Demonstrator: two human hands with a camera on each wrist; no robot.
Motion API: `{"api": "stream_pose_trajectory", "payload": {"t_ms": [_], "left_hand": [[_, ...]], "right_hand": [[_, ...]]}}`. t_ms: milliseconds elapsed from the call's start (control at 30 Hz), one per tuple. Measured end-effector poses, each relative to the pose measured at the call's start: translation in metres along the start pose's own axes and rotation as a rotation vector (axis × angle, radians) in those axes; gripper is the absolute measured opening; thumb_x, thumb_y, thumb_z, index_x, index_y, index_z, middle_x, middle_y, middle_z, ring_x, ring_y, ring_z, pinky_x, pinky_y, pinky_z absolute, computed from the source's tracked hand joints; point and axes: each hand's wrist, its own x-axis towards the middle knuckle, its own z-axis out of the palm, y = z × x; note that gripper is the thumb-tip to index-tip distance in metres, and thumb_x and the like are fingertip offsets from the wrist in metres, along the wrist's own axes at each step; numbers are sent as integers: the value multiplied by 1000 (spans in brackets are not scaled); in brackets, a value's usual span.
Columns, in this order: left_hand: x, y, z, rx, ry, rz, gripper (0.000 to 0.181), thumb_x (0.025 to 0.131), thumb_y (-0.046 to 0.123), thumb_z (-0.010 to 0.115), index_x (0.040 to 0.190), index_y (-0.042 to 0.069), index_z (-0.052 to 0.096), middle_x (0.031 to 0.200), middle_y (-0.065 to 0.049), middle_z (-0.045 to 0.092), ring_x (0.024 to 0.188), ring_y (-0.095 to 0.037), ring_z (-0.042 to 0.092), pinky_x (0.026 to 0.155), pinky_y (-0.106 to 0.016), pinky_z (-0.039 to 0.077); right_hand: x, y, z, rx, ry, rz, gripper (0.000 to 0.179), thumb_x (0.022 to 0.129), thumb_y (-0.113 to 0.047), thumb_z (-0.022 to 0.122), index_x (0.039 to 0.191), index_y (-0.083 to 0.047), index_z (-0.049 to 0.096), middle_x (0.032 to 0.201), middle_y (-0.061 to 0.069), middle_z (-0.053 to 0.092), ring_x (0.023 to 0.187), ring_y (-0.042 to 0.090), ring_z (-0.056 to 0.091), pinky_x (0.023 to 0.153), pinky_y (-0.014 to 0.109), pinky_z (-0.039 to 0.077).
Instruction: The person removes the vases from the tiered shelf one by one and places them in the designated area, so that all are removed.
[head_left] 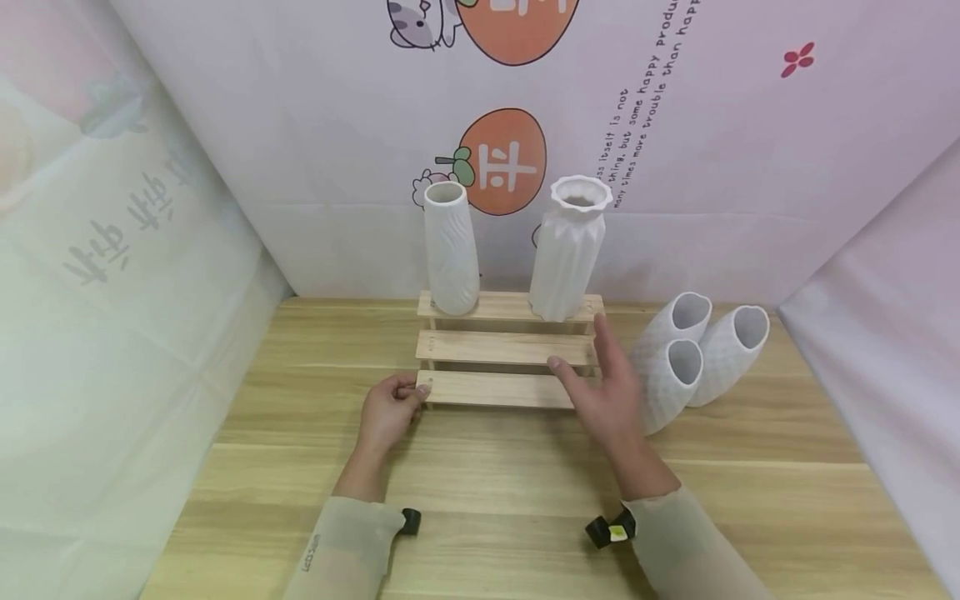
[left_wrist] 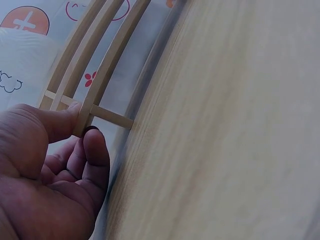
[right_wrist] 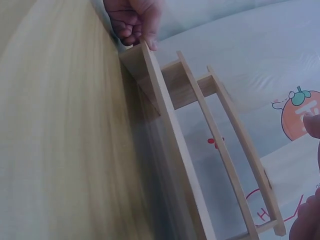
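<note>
Before cloth lettered "more trouble", a wood-grained bench bears a three-step wooden rack, ridged white vases atop, left hand pinching its front end, right hand spread free.

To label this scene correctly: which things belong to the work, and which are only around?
Likely in use:
wooden rack, pinched by the left hand
slim vase, fluted vase on it

Seemingly just around:
printed cloth
white vase cluster, off the rack; role uncertain
</note>
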Motion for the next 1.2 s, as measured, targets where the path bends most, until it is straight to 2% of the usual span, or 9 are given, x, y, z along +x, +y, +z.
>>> {"api": "stream_pose_trajectory", "payload": {"t_ms": [233, 433, 533, 767, 900, 1067, 1200], "left_hand": [[1, -1, 0, -12, 0, -1, 30, 96, 21, 77, 118, 2, 71, 88, -7, 71, 70, -21, 68, 62, -27, 55], [0, -2, 0, -22, -5, -5, 31, 96, 22, 77, 119, 3, 71, 90, -8, 71, 71, -23, 69, 63, -27, 55], [-1, -3, 0, -27, -7, -1, 32, 96, 23, 77, 120, 2, 71, 90, -9, 72, 71, -23, 69, 63, -28, 56], [-1, -3, 0, -31, -1, -5, 31, 96, 22, 77, 120, 2, 72, 90, -8, 72, 71, -22, 69, 64, -29, 57], [-2, -1, 0, -35, -11, 0, 31, 96, 22, 77, 120, 2, 71, 90, -8, 72, 71, -22, 69, 63, -28, 56], [-2, -2, -1, -27, -19, 11, 31, 97, 23, 76, 120, 2, 71, 90, -9, 72, 71, -22, 68, 62, -26, 54], [-1, -2, -1, -18, -16, 21, 32, 96, 25, 77, 120, 3, 71, 90, -8, 72, 71, -22, 68, 62, -26, 54]], "right_hand": [[13, -5, 5, 27, 6, 3, 89, 87, -26, 88, 159, -11, 39, 164, 3, 37, 148, 25, 40, 119, 37, 35], [22, -6, 9, 23, 6, 89, 93, 86, -35, 87, 161, -16, 36, 165, -2, 35, 148, 24, 39, 120, 35, 34], [27, -6, 12, 38, 10, 122, 94, 86, -37, 87, 162, -16, 35, 165, 0, 35, 149, 24, 38, 121, 37, 33], [43, -10, 22, 52, 65, 145, 96, 83, -39, 89, 161, -18, 38, 163, 2, 39, 148, 20, 38, 121, 33, 32], [52, -11, 27, 45, 95, 147, 100, 80, -40, 91, 161, -16, 38, 163, -1, 39, 148, 17, 38, 120, 30, 32], [59, -11, 30, 48, 87, 148, 102, 80, -40, 91, 162, -16, 35, 165, -1, 36, 150, 17, 34, 121, 33, 30], [64, -8, 33, 46, 112, 102, 99, 80, -37, 92, 160, -17, 38, 164, 0, 38, 149, 14, 35, 121, 33, 30]]}}
